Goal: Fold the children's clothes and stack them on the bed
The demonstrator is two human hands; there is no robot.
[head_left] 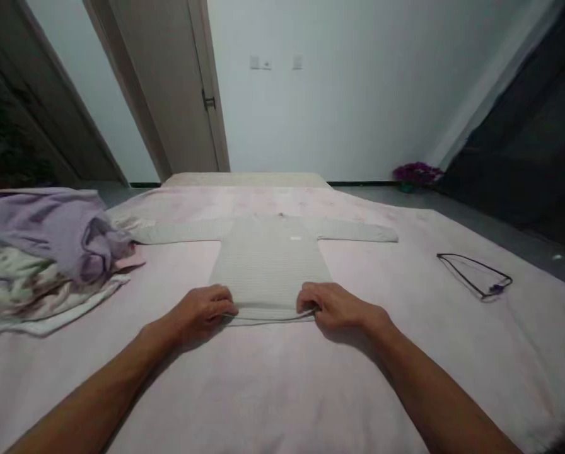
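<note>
A pale grey-green long-sleeved shirt lies spread flat in front of me, its collar at the far side and both sleeves stretched out sideways. My left hand is closed on the left corner of its near hem. At the right corner of the same hem, my right hand has its fingers curled round the fabric. Between the hands the hem edge shows two layers slightly apart. A small light label or patch sits on the upper chest. My fingertips are partly hidden by the cloth and knuckles.
The shirt rests on a pink-and-white bedsheet. A heap of clothes, purple on top, lies at the left, touching or close to one sleeve's end. A black wire hanger lies at the right. Purple flowers stand on the floor beyond.
</note>
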